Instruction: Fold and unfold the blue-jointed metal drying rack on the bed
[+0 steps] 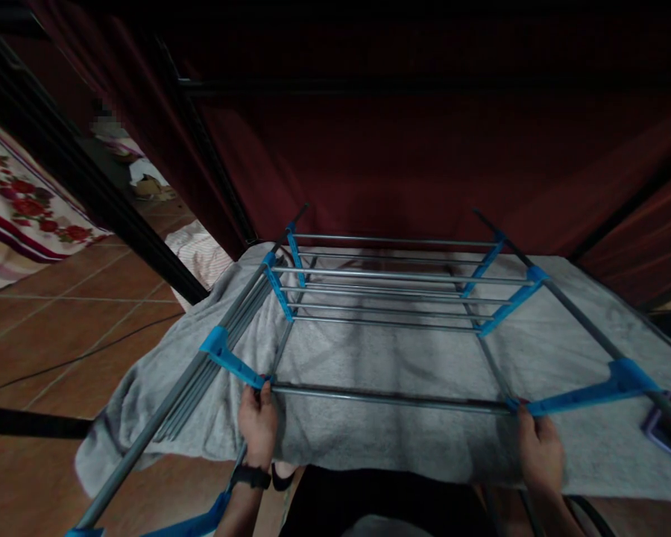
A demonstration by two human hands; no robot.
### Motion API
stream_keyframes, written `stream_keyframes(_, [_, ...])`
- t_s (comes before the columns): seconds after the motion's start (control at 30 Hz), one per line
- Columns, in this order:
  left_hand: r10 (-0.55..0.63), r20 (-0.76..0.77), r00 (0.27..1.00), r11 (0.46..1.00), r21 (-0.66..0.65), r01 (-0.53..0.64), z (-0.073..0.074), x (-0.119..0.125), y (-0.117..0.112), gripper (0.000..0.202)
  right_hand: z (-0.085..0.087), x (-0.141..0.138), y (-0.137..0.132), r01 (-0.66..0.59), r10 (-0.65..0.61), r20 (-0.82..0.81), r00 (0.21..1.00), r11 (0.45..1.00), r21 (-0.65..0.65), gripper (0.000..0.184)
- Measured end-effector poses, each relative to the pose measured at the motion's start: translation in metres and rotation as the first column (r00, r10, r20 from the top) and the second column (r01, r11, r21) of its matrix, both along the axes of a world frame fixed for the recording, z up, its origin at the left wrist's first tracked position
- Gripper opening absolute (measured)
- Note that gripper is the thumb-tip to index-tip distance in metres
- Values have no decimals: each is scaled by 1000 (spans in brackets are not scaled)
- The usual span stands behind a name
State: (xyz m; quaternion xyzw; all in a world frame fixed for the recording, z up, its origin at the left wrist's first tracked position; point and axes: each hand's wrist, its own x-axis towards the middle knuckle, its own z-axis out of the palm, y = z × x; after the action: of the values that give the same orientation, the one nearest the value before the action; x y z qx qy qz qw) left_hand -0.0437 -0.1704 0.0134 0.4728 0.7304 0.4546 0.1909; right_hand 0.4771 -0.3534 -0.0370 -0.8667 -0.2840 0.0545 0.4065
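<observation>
A metal drying rack [388, 277] with grey rods and blue plastic joints stands in front of me. A grey towel [402, 358] lies spread under its upper rods and hangs over the near edge. My left hand [257, 425], with a dark watch at the wrist, is closed on the near edge of the towel at the left end of the front rod [388, 399]. My right hand [540, 451] is closed on the same edge at the rod's right end, beside a blue joint [593, 394].
Dark red curtains [425, 156] on a black frame hang close behind the rack. Orange floor tiles [61, 328] spread to the left, crossed by a thin black cable. A flowered cloth [22, 201] lies at far left, a striped cloth [201, 253] by the black post.
</observation>
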Motion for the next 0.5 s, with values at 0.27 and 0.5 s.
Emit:
stream_keyframes(0.27, [13, 14, 1000, 1000, 9, -13, -8, 4, 5, 32, -8, 2, 1, -35, 35, -26, 999, 999, 23, 64])
stream_keyframes(0.5, [53, -23, 998, 998, 28, -53, -12, 8, 4, 34, 2, -3, 10, 2, -2, -11, 1000, 1000, 16, 61])
